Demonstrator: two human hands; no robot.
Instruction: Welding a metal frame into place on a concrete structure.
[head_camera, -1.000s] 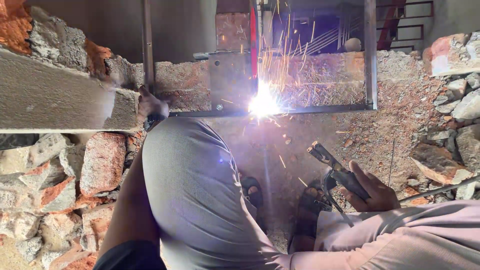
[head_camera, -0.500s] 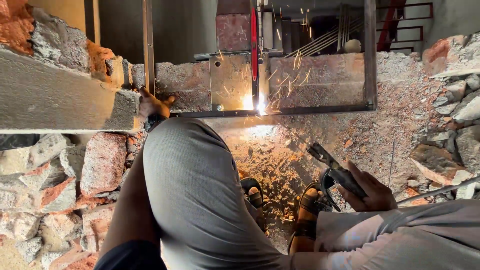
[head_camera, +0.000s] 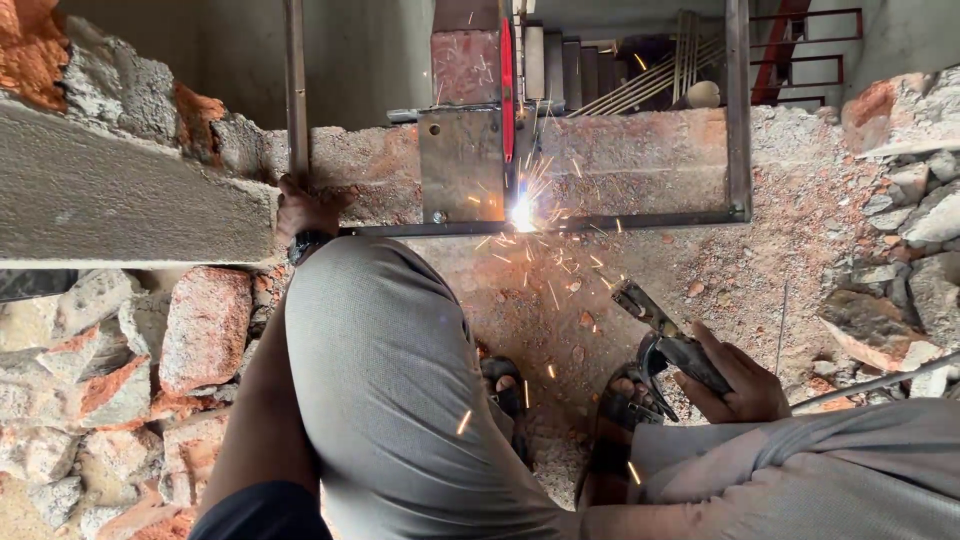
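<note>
Sparks (head_camera: 522, 212) dimmed, rubble floor (head_camera: 800, 260), brick wall (head_camera: 120, 190)

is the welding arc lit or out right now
Lit. A bright white glare burns where the metal frame meets the steel plate, and sparks scatter from it. The right hand grips the electrode holder.

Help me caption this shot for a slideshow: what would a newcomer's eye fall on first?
First, the bright white welding spark at centre top, throwing orange flecks where the metal frame meets the steel plate. Next, the right hand at lower right gripping a black electrode holder, and the left hand grasping the frame's upright bar by the broken brick wall. Grey-trousered knees fill the foreground.
</note>
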